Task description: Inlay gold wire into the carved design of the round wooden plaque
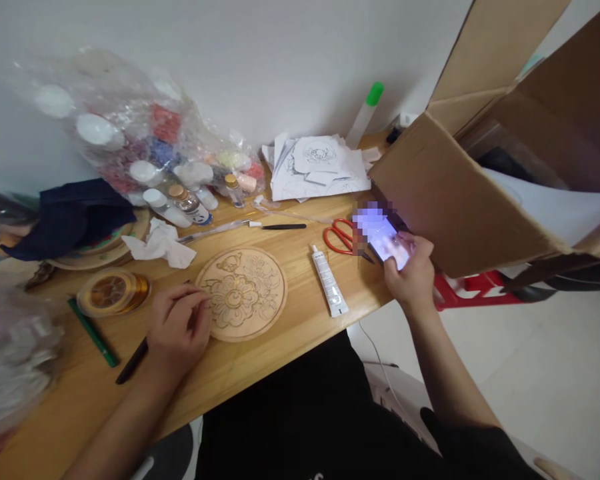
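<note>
My right hand (414, 270) grips a smartphone (391, 244) with a lit screen, thumb lying on the glass; part of the screen is pixelated. My left hand (181, 323) rests at the left rim of a round wooden disc (265, 320). Its fingers are curled with the tips together, and anything between them is too small to make out. Flower outlines cover the disc, some traced in gold-coloured line. A dark pen-like stick (133, 361) lies partly hidden beneath that hand. Red-handled scissors (341, 237) lie beside the phone, and a white tube (329, 280) lies between disc and phone.
A spool of golden wire (111, 292) and a green pen (94, 333) are at left. Behind stand small bottles (193, 203), a plastic bag of coloured jars (125, 127) and printed drawings (320, 163). Black tweezers (284, 227) lie mid-table. An open cardboard box (430, 193) stands right.
</note>
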The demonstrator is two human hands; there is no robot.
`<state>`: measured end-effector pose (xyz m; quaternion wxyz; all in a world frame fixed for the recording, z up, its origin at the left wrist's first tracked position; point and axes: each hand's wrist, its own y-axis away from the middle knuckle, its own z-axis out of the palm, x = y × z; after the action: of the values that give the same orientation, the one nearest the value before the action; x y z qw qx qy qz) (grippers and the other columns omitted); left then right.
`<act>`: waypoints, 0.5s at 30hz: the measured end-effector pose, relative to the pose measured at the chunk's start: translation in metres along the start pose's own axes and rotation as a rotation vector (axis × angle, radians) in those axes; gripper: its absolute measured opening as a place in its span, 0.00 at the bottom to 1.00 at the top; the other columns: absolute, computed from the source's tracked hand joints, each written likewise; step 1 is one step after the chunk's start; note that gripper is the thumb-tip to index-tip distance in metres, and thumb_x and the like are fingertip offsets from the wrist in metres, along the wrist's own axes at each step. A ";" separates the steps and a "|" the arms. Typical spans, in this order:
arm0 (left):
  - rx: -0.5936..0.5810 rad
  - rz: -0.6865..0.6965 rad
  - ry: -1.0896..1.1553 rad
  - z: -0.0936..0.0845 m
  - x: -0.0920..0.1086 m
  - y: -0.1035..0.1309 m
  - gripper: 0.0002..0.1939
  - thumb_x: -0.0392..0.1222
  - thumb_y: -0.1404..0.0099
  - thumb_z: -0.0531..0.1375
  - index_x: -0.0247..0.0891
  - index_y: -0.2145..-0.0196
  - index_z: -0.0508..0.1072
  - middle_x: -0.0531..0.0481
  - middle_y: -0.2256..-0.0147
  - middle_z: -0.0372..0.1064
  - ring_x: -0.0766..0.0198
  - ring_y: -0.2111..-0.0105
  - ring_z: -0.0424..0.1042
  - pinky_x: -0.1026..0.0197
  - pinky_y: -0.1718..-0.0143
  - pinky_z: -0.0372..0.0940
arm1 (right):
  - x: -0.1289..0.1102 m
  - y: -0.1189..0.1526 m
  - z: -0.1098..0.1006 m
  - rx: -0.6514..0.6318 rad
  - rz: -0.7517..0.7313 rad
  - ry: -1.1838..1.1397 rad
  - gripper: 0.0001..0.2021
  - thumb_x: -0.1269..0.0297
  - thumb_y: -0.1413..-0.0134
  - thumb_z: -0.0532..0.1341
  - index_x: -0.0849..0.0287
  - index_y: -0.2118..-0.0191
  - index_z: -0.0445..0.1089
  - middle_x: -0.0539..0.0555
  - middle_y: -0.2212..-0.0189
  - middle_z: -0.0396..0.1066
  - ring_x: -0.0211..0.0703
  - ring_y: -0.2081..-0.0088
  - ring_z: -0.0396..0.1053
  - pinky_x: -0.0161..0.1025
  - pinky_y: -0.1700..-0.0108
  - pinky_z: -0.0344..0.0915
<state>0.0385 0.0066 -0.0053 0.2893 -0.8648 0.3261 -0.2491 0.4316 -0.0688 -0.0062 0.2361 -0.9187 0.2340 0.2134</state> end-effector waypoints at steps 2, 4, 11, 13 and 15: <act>0.001 -0.006 0.000 0.000 0.000 0.000 0.07 0.28 0.38 0.61 0.37 0.63 0.71 0.45 0.64 0.69 0.59 0.63 0.71 0.56 0.61 0.71 | -0.001 -0.007 0.004 -0.030 -0.007 -0.003 0.25 0.65 0.55 0.57 0.61 0.48 0.56 0.68 0.51 0.71 0.59 0.50 0.73 0.57 0.50 0.70; -0.004 -0.015 0.004 0.000 0.000 0.000 0.08 0.28 0.38 0.61 0.38 0.63 0.71 0.45 0.64 0.70 0.59 0.63 0.71 0.56 0.61 0.71 | -0.003 -0.008 0.006 -0.046 -0.011 -0.006 0.25 0.65 0.55 0.57 0.61 0.48 0.56 0.68 0.51 0.70 0.59 0.50 0.72 0.58 0.51 0.70; 0.009 -0.048 0.006 0.001 0.000 -0.001 0.05 0.31 0.37 0.59 0.38 0.64 0.73 0.46 0.64 0.71 0.60 0.64 0.72 0.58 0.62 0.70 | -0.010 -0.003 0.006 -0.069 -0.027 0.017 0.24 0.66 0.54 0.57 0.59 0.48 0.57 0.65 0.51 0.70 0.58 0.51 0.72 0.57 0.52 0.71; 0.010 -0.039 0.002 0.000 0.000 -0.001 0.05 0.30 0.37 0.60 0.37 0.64 0.73 0.46 0.64 0.71 0.60 0.64 0.72 0.58 0.61 0.70 | -0.010 -0.006 0.007 -0.064 -0.016 0.039 0.25 0.65 0.54 0.57 0.61 0.47 0.57 0.68 0.51 0.69 0.60 0.50 0.71 0.58 0.51 0.70; -0.003 -0.034 0.002 0.000 0.000 -0.001 0.06 0.29 0.37 0.60 0.37 0.63 0.72 0.45 0.64 0.70 0.60 0.63 0.72 0.58 0.61 0.70 | -0.010 -0.008 0.009 -0.063 -0.012 0.057 0.26 0.64 0.53 0.56 0.63 0.46 0.58 0.69 0.51 0.68 0.60 0.50 0.70 0.58 0.51 0.69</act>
<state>0.0386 0.0073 -0.0049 0.2833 -0.8704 0.3121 -0.2545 0.4258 -0.0545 -0.0060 0.2017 -0.9327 0.2283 0.1930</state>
